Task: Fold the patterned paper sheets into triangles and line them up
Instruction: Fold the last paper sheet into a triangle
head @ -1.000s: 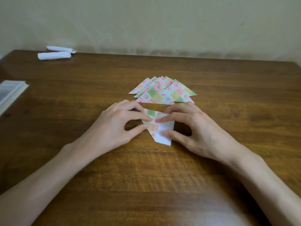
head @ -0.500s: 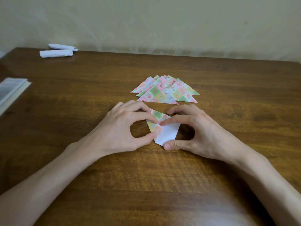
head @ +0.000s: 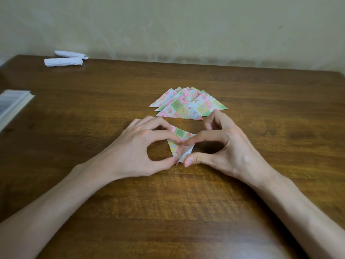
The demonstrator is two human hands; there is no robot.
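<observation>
Nearest: wood worktop, both forearms reaching in.

Left hand and right hand meet over one patterned sheet. It lies on the worktop between them, part-folded, with the white underside showing at its near corner. On each hand the fingers are curled, forefinger tip and thumb tip clamped on the sheet. The forefingers touch at the middle; the thumbs nearly touch at the near corner.

Judgement: crease being set, this triangle not finished.

Just beyond the hands: folded triangles, several, overlapped in a fan rather than a tidy row. Lining up looks left to do. No other unfolded patterned sheets visible.

Far left: flat stack at the edge, and white paper rolls near the wall.
</observation>
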